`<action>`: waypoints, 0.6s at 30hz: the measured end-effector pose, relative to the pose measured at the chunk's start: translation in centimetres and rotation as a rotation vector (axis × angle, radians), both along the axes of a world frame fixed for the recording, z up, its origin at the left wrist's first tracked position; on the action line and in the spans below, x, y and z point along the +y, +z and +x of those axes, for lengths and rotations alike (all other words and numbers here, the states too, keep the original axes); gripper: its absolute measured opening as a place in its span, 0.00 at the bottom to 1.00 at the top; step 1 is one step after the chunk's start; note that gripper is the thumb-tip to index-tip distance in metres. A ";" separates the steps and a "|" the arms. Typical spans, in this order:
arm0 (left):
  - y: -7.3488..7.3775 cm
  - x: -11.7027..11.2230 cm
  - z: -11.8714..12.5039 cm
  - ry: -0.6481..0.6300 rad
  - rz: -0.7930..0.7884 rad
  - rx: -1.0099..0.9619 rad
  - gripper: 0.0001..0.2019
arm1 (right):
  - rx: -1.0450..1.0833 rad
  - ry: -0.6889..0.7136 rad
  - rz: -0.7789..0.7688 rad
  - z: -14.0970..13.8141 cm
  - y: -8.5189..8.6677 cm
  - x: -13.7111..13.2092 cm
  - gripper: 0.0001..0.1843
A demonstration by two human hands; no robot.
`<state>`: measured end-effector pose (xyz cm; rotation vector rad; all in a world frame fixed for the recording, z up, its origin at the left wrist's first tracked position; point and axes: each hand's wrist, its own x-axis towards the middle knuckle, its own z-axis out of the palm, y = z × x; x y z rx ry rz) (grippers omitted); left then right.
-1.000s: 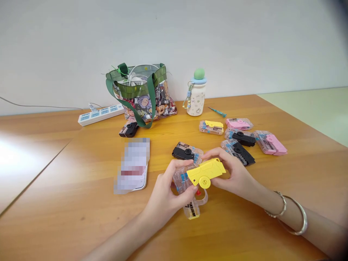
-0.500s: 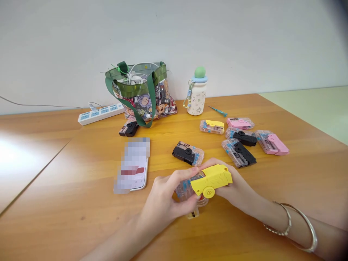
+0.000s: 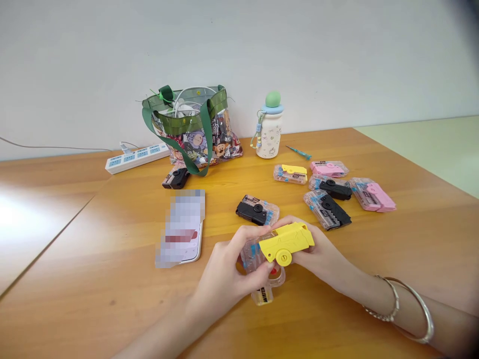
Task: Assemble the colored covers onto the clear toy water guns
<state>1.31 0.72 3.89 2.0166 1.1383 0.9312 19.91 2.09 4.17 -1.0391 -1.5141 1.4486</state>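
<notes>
Toy gun (image 3: 276, 250) slightly nearer than a second ago
Left hand (image 3: 228, 269) and right hand (image 3: 322, 255) both grasp it; clear body (image 3: 252, 257), yellow top (image 3: 294, 238), red trigger (image 3: 274, 271)

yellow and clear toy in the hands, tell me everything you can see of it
The toy looks plastic: a yellow piece with a round slotted disc and small hole, and a clear body with blue parts inside. Below are a red part, a clear loop and a lower end lettered "WATER". It is tilted, the yellow piece's right end higher. The left hand grips the body; the right hand holds the right end from behind, fingertips mostly hidden.
</notes>
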 end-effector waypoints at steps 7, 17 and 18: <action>0.5 -0.1 0.2 -0.025 -0.240 -0.064 0.16 | -0.473 -0.051 0.658 1.5 -0.1 0.6 0.17; 0.7 0.1 0.3 -0.020 -0.367 -0.136 0.12 | -0.768 -0.059 0.960 2.1 0.1 1.1 0.06; 0.7 0.2 0.2 -0.010 -0.377 -0.149 0.11 | -0.767 -0.058 0.938 2.1 0.1 1.1 0.06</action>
